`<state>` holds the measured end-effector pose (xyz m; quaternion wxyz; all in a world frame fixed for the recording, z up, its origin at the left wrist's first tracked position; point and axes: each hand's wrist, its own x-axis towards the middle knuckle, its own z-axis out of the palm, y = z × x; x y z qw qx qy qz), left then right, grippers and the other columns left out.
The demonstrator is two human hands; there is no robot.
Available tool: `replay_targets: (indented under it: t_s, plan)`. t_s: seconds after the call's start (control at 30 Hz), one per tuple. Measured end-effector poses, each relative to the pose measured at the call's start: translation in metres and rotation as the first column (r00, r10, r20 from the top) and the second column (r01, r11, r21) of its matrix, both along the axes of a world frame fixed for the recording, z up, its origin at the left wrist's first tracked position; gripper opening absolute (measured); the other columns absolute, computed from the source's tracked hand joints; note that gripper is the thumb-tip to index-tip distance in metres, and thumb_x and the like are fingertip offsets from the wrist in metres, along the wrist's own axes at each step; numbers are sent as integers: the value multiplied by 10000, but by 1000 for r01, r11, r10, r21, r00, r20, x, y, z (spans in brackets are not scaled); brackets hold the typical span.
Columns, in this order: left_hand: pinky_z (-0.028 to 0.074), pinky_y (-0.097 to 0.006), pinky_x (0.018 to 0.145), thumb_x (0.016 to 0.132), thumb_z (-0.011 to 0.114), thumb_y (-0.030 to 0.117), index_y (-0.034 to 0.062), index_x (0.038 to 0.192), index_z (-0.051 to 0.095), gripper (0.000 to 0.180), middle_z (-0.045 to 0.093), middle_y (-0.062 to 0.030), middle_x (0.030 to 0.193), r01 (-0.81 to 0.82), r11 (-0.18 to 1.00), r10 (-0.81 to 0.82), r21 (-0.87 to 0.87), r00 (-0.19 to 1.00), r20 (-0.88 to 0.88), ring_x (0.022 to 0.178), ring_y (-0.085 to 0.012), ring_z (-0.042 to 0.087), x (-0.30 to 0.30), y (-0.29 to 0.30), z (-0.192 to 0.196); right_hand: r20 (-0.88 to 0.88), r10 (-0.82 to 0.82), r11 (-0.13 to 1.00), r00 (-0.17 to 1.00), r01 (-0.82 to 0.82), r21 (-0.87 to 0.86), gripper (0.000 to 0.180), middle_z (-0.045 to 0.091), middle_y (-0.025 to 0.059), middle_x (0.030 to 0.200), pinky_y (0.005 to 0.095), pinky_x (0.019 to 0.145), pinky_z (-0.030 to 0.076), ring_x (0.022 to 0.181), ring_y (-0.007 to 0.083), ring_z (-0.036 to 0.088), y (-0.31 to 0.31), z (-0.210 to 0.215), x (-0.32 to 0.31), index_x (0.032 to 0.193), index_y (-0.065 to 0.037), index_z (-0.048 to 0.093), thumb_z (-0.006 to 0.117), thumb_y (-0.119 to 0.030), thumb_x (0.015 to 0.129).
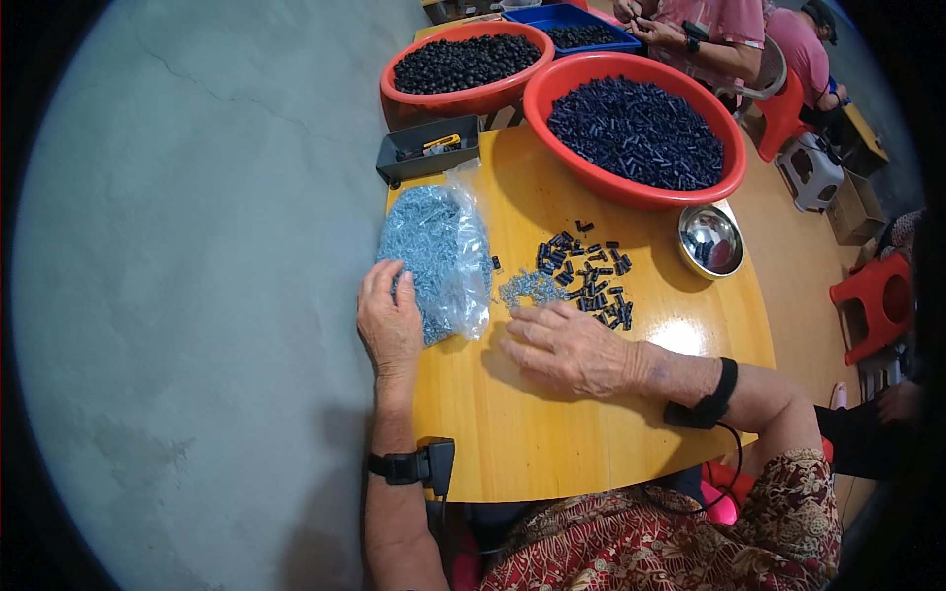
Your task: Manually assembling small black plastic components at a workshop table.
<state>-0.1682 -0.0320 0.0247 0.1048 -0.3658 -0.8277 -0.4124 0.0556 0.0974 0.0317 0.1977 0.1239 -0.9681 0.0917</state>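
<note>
A clear plastic bag (421, 231) full of small silvery screw-like pieces lies on the left side of the wooden table (473, 433). Against its left edge rests my left hand (389, 313), thumb spread from the fingers, gripping nothing that I can see. My right hand (572, 353) is low over the table with its fingers stretched loosely to the left; its palm side is hidden. Just beyond those fingertips sits a small heap of loose silvery pieces (533, 288). Next to the heap are scattered short black cylindrical parts (591, 276), and one lies apart beside the bag.
A red basin (724, 163) of dark cylindrical parts stands at the far right, near a metal bowl (711, 241). Farther back are another red basin (399, 94) with black pieces, a blue tray (616, 37) and a grey box (399, 163) of tools. Co-workers sit beyond.
</note>
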Motion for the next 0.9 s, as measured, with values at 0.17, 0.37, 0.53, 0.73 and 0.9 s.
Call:
replay_targets:
  t_s: [0.17,0.37,0.53,0.73,0.9]
  plan:
    - [344,-496,1056,947,548,212,18,1194,618,322,553,-204,1294,29,956,-128,-293,937,-325,1258,-370,469,3,4,-18,11,18,999,1000,-18,-43,358,567,139,1143,396,912,428,1140,289,537,-2,5,24,1129,-4,553,593,-176,817]
    - [316,-541,1065,937,570,200,21,1215,609,333,553,-197,1300,27,922,-187,-385,904,-385,1283,-359,452,8,5,-17,58,-41,993,998,47,-110,353,577,133,1121,389,892,433,1091,282,549,-1,7,41,1073,-8,580,634,-157,758]
    - [358,-501,1047,927,571,140,8,1188,621,297,586,-178,1267,47,923,-215,-382,886,-410,1250,-337,498,12,3,-17,58,-51,987,997,59,-147,351,578,138,1113,401,900,430,1090,291,547,1,2,44,1049,-4,589,641,-156,737]
    - [425,-418,1000,874,565,34,-5,1152,633,288,630,-152,1209,84,948,-226,-308,859,-460,1187,-308,563,14,3,-28,95,-53,987,994,67,-145,351,584,146,1128,404,920,425,1104,298,544,3,-4,47,1043,2,596,636,-151,730]
    - [427,-417,1000,843,563,2,-5,1159,631,324,629,-154,1211,117,946,-244,-303,870,-428,1187,-305,564,21,2,-23,110,-72,988,991,86,-129,383,592,123,1152,405,912,436,1113,286,545,2,-5,49,1106,-20,610,683,-121,744]
